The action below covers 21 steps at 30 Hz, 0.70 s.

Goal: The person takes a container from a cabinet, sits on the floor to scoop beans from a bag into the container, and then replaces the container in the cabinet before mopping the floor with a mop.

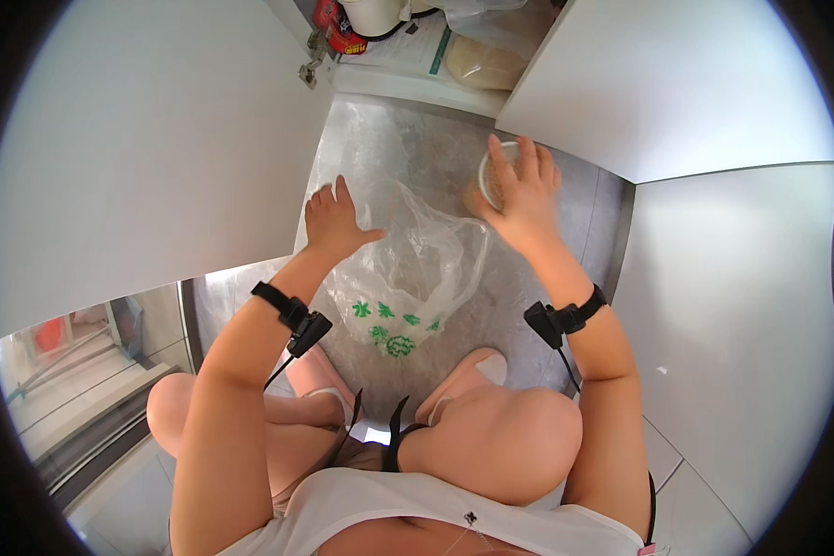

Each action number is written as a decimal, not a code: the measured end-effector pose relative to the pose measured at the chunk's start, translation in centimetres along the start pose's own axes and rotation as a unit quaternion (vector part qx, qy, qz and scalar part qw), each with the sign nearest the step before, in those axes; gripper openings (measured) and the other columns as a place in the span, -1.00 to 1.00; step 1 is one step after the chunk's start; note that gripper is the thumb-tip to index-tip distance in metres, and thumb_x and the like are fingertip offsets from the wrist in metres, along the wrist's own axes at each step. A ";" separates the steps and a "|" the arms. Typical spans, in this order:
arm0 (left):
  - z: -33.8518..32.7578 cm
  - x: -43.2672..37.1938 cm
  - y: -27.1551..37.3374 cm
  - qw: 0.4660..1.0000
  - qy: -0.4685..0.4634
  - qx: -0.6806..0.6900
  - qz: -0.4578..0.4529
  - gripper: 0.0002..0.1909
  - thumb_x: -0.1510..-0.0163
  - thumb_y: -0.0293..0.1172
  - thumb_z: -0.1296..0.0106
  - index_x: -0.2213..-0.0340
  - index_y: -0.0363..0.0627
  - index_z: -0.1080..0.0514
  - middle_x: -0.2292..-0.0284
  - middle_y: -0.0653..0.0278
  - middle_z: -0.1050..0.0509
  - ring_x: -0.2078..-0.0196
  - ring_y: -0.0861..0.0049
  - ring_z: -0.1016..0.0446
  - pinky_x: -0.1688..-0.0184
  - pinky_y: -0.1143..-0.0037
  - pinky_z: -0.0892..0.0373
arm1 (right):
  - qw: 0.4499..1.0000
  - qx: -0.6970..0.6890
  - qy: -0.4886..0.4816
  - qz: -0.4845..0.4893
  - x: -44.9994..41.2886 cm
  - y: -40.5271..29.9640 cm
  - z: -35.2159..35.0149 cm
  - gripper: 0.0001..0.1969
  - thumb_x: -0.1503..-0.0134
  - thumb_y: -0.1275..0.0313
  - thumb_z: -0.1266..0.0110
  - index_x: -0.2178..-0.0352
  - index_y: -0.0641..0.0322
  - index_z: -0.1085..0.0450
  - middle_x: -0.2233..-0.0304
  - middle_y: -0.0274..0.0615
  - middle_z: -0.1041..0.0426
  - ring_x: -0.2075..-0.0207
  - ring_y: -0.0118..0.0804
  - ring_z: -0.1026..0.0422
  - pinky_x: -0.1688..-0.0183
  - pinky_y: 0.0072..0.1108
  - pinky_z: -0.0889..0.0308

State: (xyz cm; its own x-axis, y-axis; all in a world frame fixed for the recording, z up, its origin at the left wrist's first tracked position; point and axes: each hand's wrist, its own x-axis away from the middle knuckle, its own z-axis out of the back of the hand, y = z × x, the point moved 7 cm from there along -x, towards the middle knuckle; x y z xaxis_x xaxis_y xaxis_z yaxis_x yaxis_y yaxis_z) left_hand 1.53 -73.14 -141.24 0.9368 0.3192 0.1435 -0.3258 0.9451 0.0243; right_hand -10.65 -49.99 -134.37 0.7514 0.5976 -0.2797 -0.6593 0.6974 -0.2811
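Observation:
My right hand (525,198) spans the top of a round container with a white rim (488,179), its fingers spread over it; something tan shows through the side. A translucent plastic bag (417,278) with green printing lies crumpled on the grey floor between my arms, its mouth partly open. Above the bag's left side, my left hand (340,222) is held with its fingers apart and nothing in it. The bottom of the round container is hidden from view.
White cabinet doors (160,139) (674,83) stand open on both sides. Inside the cabinet (417,87) are a white container (375,17), a red package (347,43) and a clear bag of pale contents (483,64). My knees and pink slippers (462,379) are close below the plastic bag.

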 end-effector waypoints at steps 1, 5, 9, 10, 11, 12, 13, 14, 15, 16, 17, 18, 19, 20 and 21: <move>-0.4 -0.1 -0.5 1.000 0.002 0.000 0.002 -0.33 0.12 -0.04 -0.12 0.10 -0.33 -0.27 0.14 -0.05 -0.36 0.02 0.13 -0.29 0.02 0.29 -0.25 | 1.000 0.008 0.010 -0.003 0.5 0.5 0.1 -0.28 0.22 0.23 -0.21 -0.05 0.02 -0.19 -0.02 0.13 -0.14 -0.01 0.20 -0.12 0.00 -0.14 -0.06; -0.9 -0.9 -0.7 0.982 -0.103 0.161 -0.010 -0.75 0.08 -0.31 -0.01 0.47 -0.31 -0.38 0.48 0.02 -0.48 0.37 0.14 -0.47 0.34 0.27 -0.36 | 1.000 0.012 0.002 -0.018 2.1 2.3 0.6 -0.23 0.25 0.24 -0.24 -0.07 -0.01 -0.16 -0.02 0.13 -0.12 -0.03 0.21 -0.11 0.01 -0.13 -0.07; 7.7 -5.3 -2.4 0.858 0.019 0.504 0.097 -0.79 -0.04 -0.31 0.05 0.45 -0.25 -0.38 0.69 0.36 -0.29 0.65 0.59 -0.28 0.46 0.54 -0.30 | 0.995 0.068 -0.074 -0.001 2.1 0.9 1.0 -0.10 0.32 0.23 -0.29 -0.12 -0.05 -0.07 -0.05 0.13 -0.08 -0.01 0.20 -0.13 0.08 -0.13 -0.17; 9.0 -5.9 -2.6 0.752 0.017 0.640 0.156 -0.79 -0.08 -0.32 0.08 0.44 -0.24 -0.37 0.73 0.44 -0.21 0.70 0.69 -0.18 0.49 0.58 -0.27 | 0.989 0.097 -0.114 -0.005 2.0 1.3 0.7 -0.07 0.34 0.22 -0.30 -0.13 -0.07 -0.04 -0.05 0.14 -0.07 -0.01 0.20 -0.14 0.11 -0.13 -0.21; 10.9 -6.1 -2.2 0.750 0.023 0.644 0.149 -0.79 -0.08 -0.32 0.08 0.44 -0.24 -0.37 0.73 0.44 -0.21 0.70 0.69 -0.18 0.49 0.58 -0.27 | 0.989 0.103 -0.107 -0.002 1.8 1.5 1.0 -0.07 0.34 0.22 -0.30 -0.13 -0.07 -0.04 -0.05 0.14 -0.07 -0.01 0.20 -0.14 0.11 -0.13 -0.21; 13.1 -6.1 -1.9 0.707 0.056 0.688 0.154 -0.77 -0.10 -0.28 0.09 0.44 -0.23 -0.35 0.73 0.49 -0.15 0.69 0.74 -0.11 0.49 0.61 -0.25 | 0.984 0.098 -0.147 -0.005 1.7 1.8 0.5 -0.07 0.35 0.22 -0.30 -0.12 -0.07 -0.04 -0.04 0.13 -0.07 0.01 0.18 -0.16 0.14 -0.15 -0.25; 15.0 -6.1 -1.5 0.659 0.086 0.730 0.157 -0.76 -0.12 -0.25 0.09 0.43 -0.22 -0.33 0.72 0.53 -0.09 0.68 0.78 -0.05 0.48 0.63 -0.24 | 0.977 0.096 -0.188 -0.010 1.8 2.3 0.0 -0.08 0.35 0.23 -0.30 -0.11 -0.07 -0.04 -0.03 0.13 -0.07 0.03 0.17 -0.17 0.17 -0.17 -0.28; 16.8 -5.8 -0.9 0.654 0.088 0.736 0.148 -0.76 -0.12 -0.25 0.09 0.43 -0.22 -0.33 0.72 0.53 -0.09 0.68 0.78 -0.05 0.48 0.63 -0.24 | 0.978 0.106 -0.181 -0.010 1.7 2.5 0.0 -0.08 0.35 0.23 -0.30 -0.11 -0.07 -0.04 -0.03 0.13 -0.07 0.03 0.17 -0.17 0.17 -0.17 -0.28; 18.9 -5.2 -0.5 0.651 0.114 0.741 0.116 -0.76 -0.13 -0.25 0.10 0.42 -0.21 -0.31 0.72 0.53 -0.09 0.68 0.78 -0.05 0.48 0.63 -0.23 | 0.978 0.096 -0.184 -0.003 1.7 2.7 -0.5 -0.10 0.35 0.23 -0.30 -0.09 -0.05 -0.07 -0.01 0.13 -0.09 0.04 0.16 -0.18 0.18 -0.18 -0.29; 20.9 -4.5 -0.2 0.647 0.139 0.746 0.082 -0.77 -0.15 -0.26 0.11 0.41 -0.21 -0.29 0.72 0.53 -0.09 0.67 0.79 -0.05 0.48 0.63 -0.22 | 0.978 0.088 -0.187 0.005 1.5 2.8 -0.5 -0.13 0.35 0.23 -0.30 -0.07 -0.04 -0.09 0.01 0.14 -0.10 0.05 0.15 -0.19 0.19 -0.19 -0.31; 22.4 -3.7 -0.4 0.642 0.148 0.749 0.071 -0.77 -0.15 -0.26 0.11 0.41 -0.21 -0.29 0.72 0.53 -0.09 0.67 0.79 -0.05 0.48 0.63 -0.22 | 0.980 0.097 -0.175 0.008 1.3 2.3 -0.3 -0.13 0.35 0.23 -0.30 -0.07 -0.04 -0.09 0.01 0.14 -0.10 0.05 0.15 -0.19 0.19 -0.19 -0.31; 23.5 -2.9 -0.4 0.630 0.176 0.755 0.050 -0.77 -0.15 -0.27 0.12 0.42 -0.21 -0.29 0.72 0.53 -0.09 0.67 0.79 -0.04 0.49 0.64 -0.19 | 0.983 0.086 -0.159 0.008 1.5 2.2 0.2 -0.17 0.34 0.24 -0.28 -0.05 -0.03 -0.11 0.03 0.13 -0.11 0.07 0.15 -0.19 0.19 -0.19 -0.31; 24.8 -1.9 -0.9 0.620 0.206 0.757 0.031 -0.77 -0.16 -0.27 0.13 0.43 -0.21 -0.28 0.72 0.53 -0.09 0.67 0.79 -0.03 0.50 0.65 -0.16 | 0.987 0.070 -0.142 0.010 1.0 1.5 1.1 -0.20 0.32 0.25 -0.26 -0.03 -0.02 -0.12 0.04 0.13 -0.11 0.09 0.15 -0.20 0.20 -0.19 -0.31; 26.3 -1.1 -1.2 0.608 0.221 0.763 -0.005 -0.79 -0.17 -0.30 0.14 0.42 -0.22 -0.27 0.72 0.52 -0.09 0.66 0.79 -0.03 0.52 0.66 -0.13 | 0.989 0.080 -0.128 0.009 0.5 1.3 2.3 -0.20 0.32 0.25 -0.26 -0.03 -0.02 -0.12 0.04 0.13 -0.11 0.09 0.15 -0.20 0.20 -0.19 -0.31; 27.4 0.0 -1.8 0.599 0.234 0.765 -0.036 -0.81 -0.17 -0.34 0.16 0.42 -0.22 -0.27 0.72 0.51 -0.08 0.66 0.80 -0.02 0.55 0.66 -0.09 | 0.989 0.066 -0.135 0.001 0.0 0.3 3.5 -0.22 0.31 0.26 -0.25 -0.02 -0.02 -0.14 0.04 0.14 -0.12 0.10 0.15 -0.20 0.20 -0.18 -0.31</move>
State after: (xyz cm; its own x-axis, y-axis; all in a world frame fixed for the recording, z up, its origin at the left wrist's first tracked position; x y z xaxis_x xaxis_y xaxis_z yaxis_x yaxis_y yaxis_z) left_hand -1.34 -76.75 -114.20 0.7724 0.6038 -0.1969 0.3172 -0.0983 0.9432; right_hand -10.75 -48.35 -131.25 0.7412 0.6710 -0.0199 -0.6655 0.7306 -0.1526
